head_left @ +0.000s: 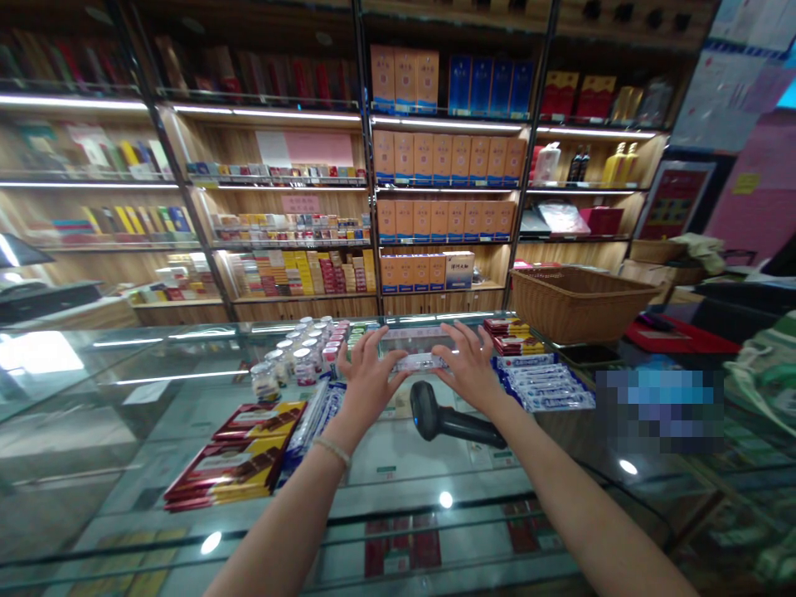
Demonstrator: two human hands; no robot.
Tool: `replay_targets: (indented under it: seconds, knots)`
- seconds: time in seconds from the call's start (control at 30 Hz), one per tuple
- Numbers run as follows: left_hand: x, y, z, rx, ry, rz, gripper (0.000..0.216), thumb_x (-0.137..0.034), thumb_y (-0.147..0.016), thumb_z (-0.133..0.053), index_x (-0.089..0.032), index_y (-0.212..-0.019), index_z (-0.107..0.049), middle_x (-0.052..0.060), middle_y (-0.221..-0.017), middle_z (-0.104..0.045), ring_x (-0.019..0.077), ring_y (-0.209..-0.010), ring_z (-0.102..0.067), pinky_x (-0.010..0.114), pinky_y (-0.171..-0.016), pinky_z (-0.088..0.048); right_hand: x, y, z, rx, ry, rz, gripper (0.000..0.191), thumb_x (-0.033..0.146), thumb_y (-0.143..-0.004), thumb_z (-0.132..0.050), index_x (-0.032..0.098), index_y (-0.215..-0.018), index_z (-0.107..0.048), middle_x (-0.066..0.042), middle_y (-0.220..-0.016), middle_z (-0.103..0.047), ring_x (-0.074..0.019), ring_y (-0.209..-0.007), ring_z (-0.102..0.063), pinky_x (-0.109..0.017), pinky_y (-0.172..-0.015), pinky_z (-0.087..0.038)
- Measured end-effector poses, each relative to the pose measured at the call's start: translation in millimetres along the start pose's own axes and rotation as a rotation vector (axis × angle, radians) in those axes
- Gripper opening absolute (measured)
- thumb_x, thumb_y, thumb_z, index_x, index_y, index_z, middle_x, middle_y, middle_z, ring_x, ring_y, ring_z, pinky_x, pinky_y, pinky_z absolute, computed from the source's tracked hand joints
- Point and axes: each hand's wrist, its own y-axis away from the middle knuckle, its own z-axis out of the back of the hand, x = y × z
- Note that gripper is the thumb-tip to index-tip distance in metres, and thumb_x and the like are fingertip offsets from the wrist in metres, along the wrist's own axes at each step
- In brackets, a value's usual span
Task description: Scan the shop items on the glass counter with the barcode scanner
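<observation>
Both my hands reach forward over a glass counter (124, 431). My left hand (366, 377) and my right hand (469, 365) grip the two ends of a clear, pale rectangular box (415, 348), fingers curled over its top edge. The box is held just above the counter, in front of rows of small goods. A black handheld barcode scanner (444, 417) lies on the glass right below my hands. A thin bracelet sits on my left wrist.
Chocolate bars (240, 452) lie stacked at the left. Small white-capped jars (298, 352) and blue-white packs (547, 383) flank the box. A wicker basket (575, 303) stands at the right. Shelves of orange boxes (444, 157) and cartons fill the back wall.
</observation>
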Motion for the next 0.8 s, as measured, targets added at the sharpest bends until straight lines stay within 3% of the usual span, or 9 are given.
replay_targets:
  seconds: [0.4,0.67,0.8]
  knots:
    - [-1,1,-1,-0.025,0.037,-0.041,0.016,-0.039,-0.092,-0.068,-0.033,-0.104,-0.076,0.009,-0.154,-0.05,0.0334,-0.143,-0.039,0.064,-0.119,-0.011,-3,-1,-11,-0.275,0.01,0.052,0.01,0.036,-0.091,-0.072,0.029,-0.098,-0.071,-0.006,-0.142,-0.06,-0.0281,-0.139,-0.04,-0.053,-0.121,-0.013]
    - [-2,1,-2,0.04,-0.011,-0.067,0.016,-0.04,-0.094,-0.064,-0.03,-0.092,-0.077,0.006,-0.154,-0.052,0.035,-0.143,-0.04,0.067,-0.118,-0.01,-2,1,-12,-0.189,-0.049,-0.01,0.009,0.037,-0.092,-0.071,0.029,-0.096,-0.072,-0.007,-0.146,-0.057,-0.0298,-0.142,-0.037,-0.056,-0.12,-0.014]
    - [0,1,-3,-0.026,-0.047,-0.075,0.018,-0.042,-0.091,-0.069,-0.031,-0.103,-0.075,0.009,-0.152,-0.054,0.0346,-0.141,-0.043,0.064,-0.119,-0.011,-3,1,-12,-0.137,-0.108,-0.066,0.012,0.038,-0.095,-0.066,0.029,-0.096,-0.072,-0.008,-0.147,-0.054,-0.0309,-0.144,-0.034,-0.059,-0.119,-0.014]
